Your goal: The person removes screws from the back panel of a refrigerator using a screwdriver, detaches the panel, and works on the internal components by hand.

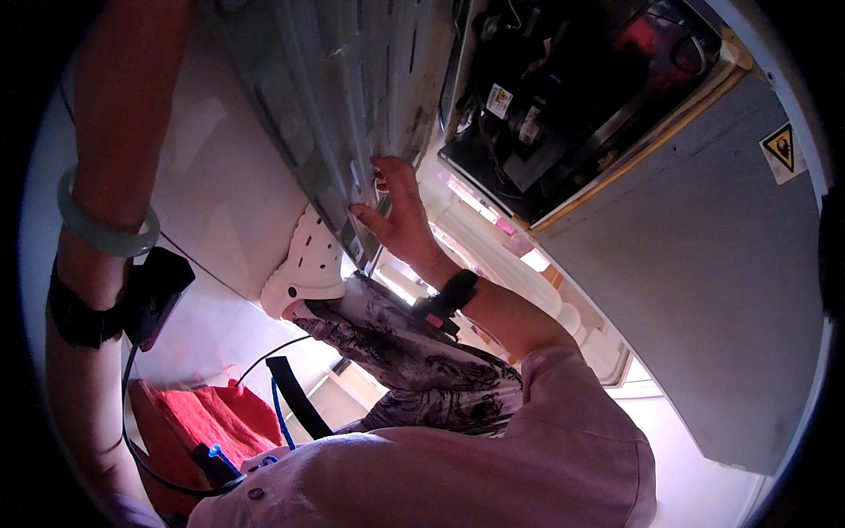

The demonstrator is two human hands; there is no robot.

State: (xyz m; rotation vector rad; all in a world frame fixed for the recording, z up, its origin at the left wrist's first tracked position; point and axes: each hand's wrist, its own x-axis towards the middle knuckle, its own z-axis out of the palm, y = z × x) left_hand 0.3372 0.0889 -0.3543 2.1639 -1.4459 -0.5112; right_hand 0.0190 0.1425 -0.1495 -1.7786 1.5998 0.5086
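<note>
A long grey ribbed metal panel [330, 97] with slots slants down from the top of the view. My right hand [400, 211] pinches its lower right edge between the thumb and curled fingers. Some fingertips are hidden behind the panel. My left forearm [101, 290], with a pale green bangle [88, 231] on it, reaches up past the upper left edge, so my left hand is out of sight. To the right of the panel is an open dark compartment [581, 114] holding black parts, small labels and wires.
A large grey cabinet side [695, 290] with a yellow warning label [782, 150] fills the right. Below the panel are my white clog [308, 264] and patterned trouser leg [414, 352]. A red cloth [216, 418] lies at lower left, near a black cable [129, 414].
</note>
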